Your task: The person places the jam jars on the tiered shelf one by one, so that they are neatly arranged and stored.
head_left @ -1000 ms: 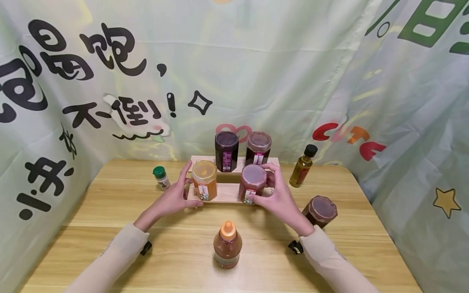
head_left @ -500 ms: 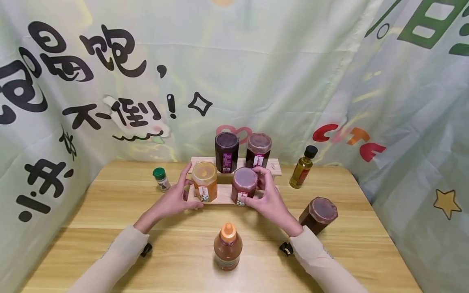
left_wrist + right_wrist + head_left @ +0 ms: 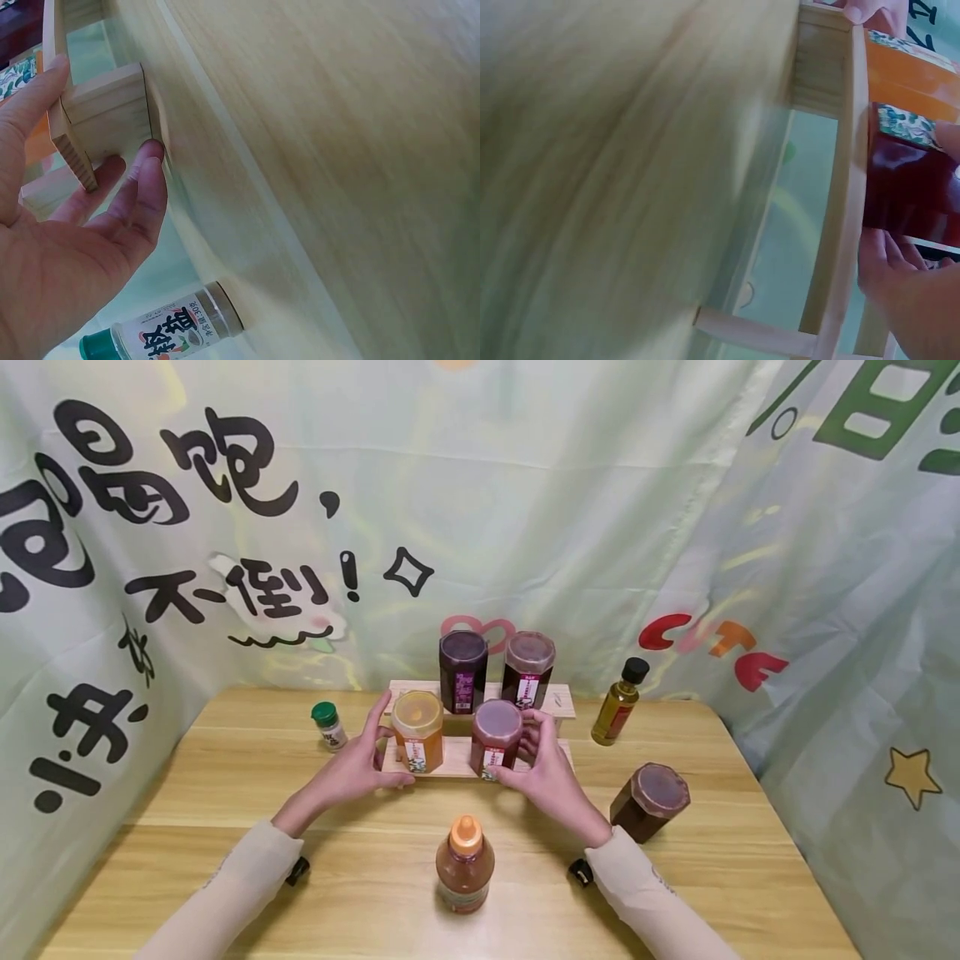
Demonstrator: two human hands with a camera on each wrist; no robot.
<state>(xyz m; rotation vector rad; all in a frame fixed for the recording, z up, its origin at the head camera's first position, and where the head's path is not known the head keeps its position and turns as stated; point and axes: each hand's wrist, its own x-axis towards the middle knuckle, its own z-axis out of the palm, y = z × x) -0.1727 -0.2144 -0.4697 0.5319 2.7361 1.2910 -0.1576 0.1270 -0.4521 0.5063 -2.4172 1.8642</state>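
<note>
My left hand (image 3: 358,767) grips the left end of a two-step wooden rack (image 3: 456,758). In the left wrist view its thumb lies on the front plank (image 3: 58,112), the fingers behind and below. An amber jar (image 3: 418,731) stands on the lower step beside that hand. My right hand (image 3: 547,777) holds a dark red jar (image 3: 497,733) upright on the same step, thumb on its front label and fingers round the far right side. In the right wrist view this red jar (image 3: 907,180) sits on the plank close to the amber jar (image 3: 907,71).
On the upper step stand a dark purple jar (image 3: 462,672) and another dark jar (image 3: 529,668). A green-capped shaker (image 3: 330,727) is at left, an oil bottle (image 3: 617,706) and a dark jar (image 3: 651,802) at right. An orange-capped sauce bottle (image 3: 465,867) stands in front.
My right hand has shifted the dark red jar left along the lower step, nearer the amber jar; it barely moves in the last half second. The left hand has stayed on the rack.
</note>
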